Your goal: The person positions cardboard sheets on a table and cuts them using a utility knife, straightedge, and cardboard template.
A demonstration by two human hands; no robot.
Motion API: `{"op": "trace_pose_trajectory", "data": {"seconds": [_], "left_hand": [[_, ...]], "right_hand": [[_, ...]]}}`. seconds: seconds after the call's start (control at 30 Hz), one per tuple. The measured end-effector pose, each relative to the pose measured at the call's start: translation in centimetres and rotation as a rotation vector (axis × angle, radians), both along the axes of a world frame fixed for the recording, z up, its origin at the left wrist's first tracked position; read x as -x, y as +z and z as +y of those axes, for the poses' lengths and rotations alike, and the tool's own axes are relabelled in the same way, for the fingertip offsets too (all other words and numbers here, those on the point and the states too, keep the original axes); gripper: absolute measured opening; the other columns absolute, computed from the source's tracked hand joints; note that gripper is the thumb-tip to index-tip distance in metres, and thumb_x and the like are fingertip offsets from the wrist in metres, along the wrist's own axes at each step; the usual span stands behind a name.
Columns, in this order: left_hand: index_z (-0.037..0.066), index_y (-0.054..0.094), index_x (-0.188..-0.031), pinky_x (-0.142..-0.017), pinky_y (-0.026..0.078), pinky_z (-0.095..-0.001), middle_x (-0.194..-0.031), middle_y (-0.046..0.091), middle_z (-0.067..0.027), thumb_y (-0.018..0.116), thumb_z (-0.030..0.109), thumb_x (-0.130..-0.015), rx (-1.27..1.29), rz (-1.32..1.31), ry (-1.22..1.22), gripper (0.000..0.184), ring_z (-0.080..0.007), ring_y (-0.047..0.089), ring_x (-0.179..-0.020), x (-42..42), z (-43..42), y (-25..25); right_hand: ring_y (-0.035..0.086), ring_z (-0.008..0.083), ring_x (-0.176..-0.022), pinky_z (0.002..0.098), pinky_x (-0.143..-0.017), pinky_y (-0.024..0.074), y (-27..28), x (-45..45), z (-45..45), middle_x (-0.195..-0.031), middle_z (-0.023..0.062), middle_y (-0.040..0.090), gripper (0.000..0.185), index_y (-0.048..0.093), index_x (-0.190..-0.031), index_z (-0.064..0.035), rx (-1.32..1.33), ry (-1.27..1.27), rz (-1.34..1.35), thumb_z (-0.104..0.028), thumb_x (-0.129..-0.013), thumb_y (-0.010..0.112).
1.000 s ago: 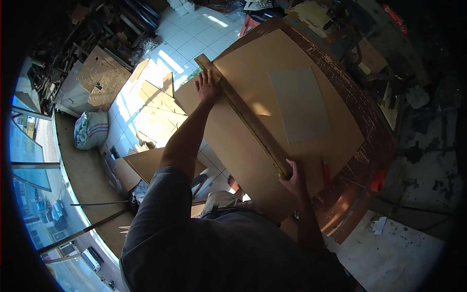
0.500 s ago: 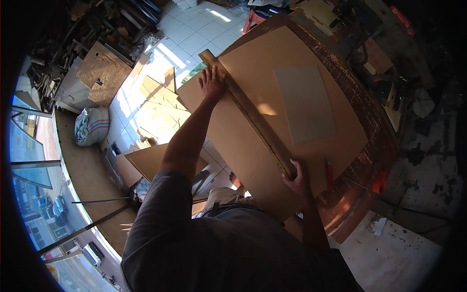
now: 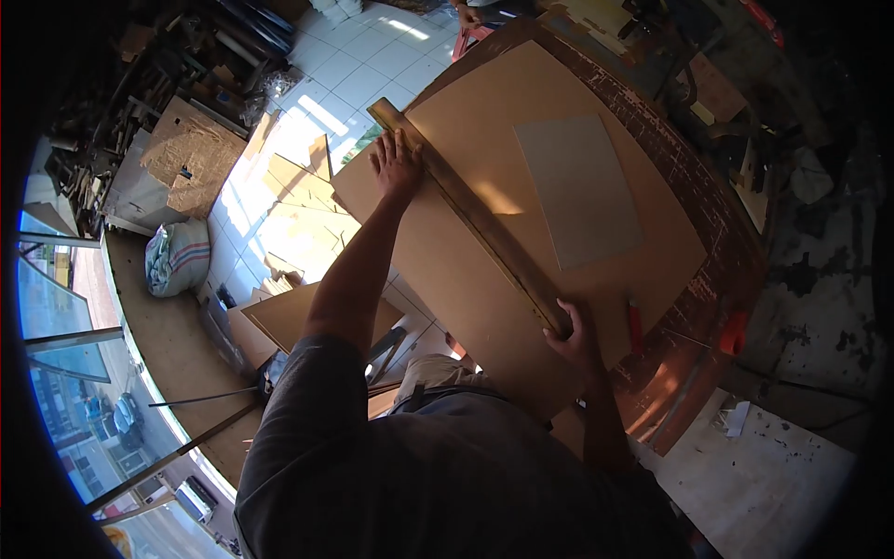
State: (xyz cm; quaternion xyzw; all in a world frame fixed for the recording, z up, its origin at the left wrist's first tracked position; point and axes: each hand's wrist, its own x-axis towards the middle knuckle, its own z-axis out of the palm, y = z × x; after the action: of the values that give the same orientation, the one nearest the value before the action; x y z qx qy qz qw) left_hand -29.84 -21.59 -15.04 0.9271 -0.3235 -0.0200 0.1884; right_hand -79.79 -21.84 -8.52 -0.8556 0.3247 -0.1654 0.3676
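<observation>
A long straight wooden bar [image 3: 480, 212] lies diagonally across a large brown board [image 3: 456, 270]. My left hand [image 3: 398, 168] rests against the bar's far end, its fingers spread flat over the bar's edge and the board. At the near end, my right hand [image 3: 575, 335] has its thumb and fingers around the bar's tip. A grey rectangular sheet [image 3: 579, 191] lies on the board to the right of the bar. Close to my right hand, a red-handled tool [image 3: 635, 328] sits near the board's edge; its exact kind is unclear.
Under the board is a worn reddish-brown table [image 3: 712, 256], with a red object [image 3: 733, 333] on its right side. Offcut panels [image 3: 303, 228] cover part of the tiled floor. A stuffed sack [image 3: 177, 258] stands at left. Another person's hand [image 3: 468, 17] shows beside a red stool [image 3: 466, 42].
The view has shifted slightly. Both hands keep their places on the bar. Another person's hand has come into view at the top, by the red stool.
</observation>
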Motion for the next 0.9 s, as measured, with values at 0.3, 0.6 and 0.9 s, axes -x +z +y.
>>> {"op": "trace_pose_trajectory", "data": {"seconds": [0.3, 0.6, 0.9], "left_hand": [[0.019, 0.02, -0.16, -0.123, 0.009, -0.0516, -0.167, 0.014, -0.0115, 0.029, 0.062, -0.102, -0.071, -0.061, 0.024, 0.073, -0.0277, 0.009, -0.155, -0.2, -0.2, -0.8], [0.019, 0.021, -0.16, -0.123, 0.008, -0.0503, -0.168, 0.014, -0.0099, 0.025, 0.064, -0.101, -0.098, -0.064, 0.025, 0.074, -0.0272, 0.009, -0.155, -0.2, -0.2, -0.8], [0.019, 0.021, -0.16, -0.123, 0.009, -0.0509, -0.167, 0.014, -0.0102, 0.024, 0.065, -0.101, -0.1, -0.083, 0.015, 0.075, -0.0276, 0.01, -0.155, -0.1, -0.2, -0.5]], "right_hand": [[0.048, 0.0397, -0.118, 0.0505, -0.099, 0.0421, 1.8, 0.0, 2.2, -0.127, 0.0196, 0.049, 0.063, 0.051, -0.139, -0.0077, 0.152, -0.08, 0.153, -0.019, -0.082, 0.077], [0.046, 0.0386, -0.118, 0.0531, -0.099, 0.0385, -0.1, 1.3, 3.2, -0.126, 0.0189, 0.048, 0.058, 0.058, -0.137, -0.0146, 0.358, -0.233, 0.176, -0.034, -0.086, 0.076], [0.044, 0.0378, -0.118, 0.0524, -0.098, 0.0389, -0.7, 1.8, 3.1, -0.128, 0.0181, 0.046, 0.055, 0.059, -0.137, -0.0161, 0.373, -0.221, 0.125, -0.033, -0.087, 0.075]]}}
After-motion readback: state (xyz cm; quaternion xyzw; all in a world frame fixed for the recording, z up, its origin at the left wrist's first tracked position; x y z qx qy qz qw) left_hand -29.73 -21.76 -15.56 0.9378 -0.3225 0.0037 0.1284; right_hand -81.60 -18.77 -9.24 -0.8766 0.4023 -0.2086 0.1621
